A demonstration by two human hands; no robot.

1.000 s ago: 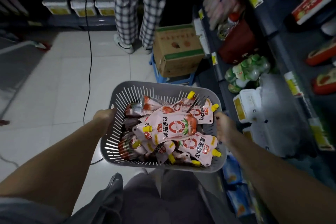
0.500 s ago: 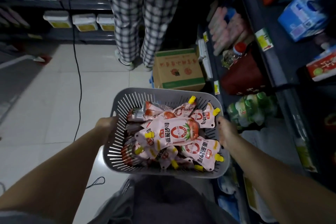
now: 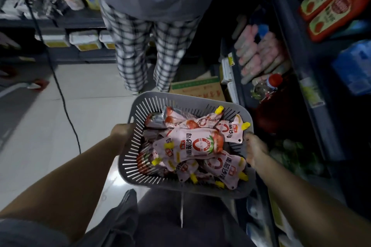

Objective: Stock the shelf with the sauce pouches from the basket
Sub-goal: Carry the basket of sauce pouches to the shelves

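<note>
A second person in checked trousers (image 3: 140,50) is standing in the aisle directly ahead, just beyond the far rim of the basket, filling most of the way forward. A cardboard box (image 3: 197,88) with a green band is sitting on the floor beside that person's feet, partly hidden behind the basket. A dark cable (image 3: 60,90) is trailing across the pale floor tiles (image 3: 40,136) on the left. The shelving on the right (image 3: 291,78) is running away in dim light, carrying blurred pink packs (image 3: 259,54), a bottle with a red cap (image 3: 271,84), red sauce bottles (image 3: 329,4) higher up and a blue pack (image 3: 355,66); yellow price tags are showing along its edges. Pale tubs (image 3: 84,40) are lining a low shelf at the far left.

The grey slotted basket (image 3: 138,132) is being carried in mid-air in front of the wearer's body, above the dark trousers, close beside the right-hand shelving. The left hand (image 3: 122,132) is gripping its left rim, and the right hand (image 3: 255,148) is gripping its right rim, fingers curled over the edge. Inside, the sauce pouches (image 3: 190,146) are lying in a loose heap, pale pink with a red ring and tomato print, Chinese lettering and small yellow spout caps pointing in different directions. The topmost one is lying crosswise over the others
</note>
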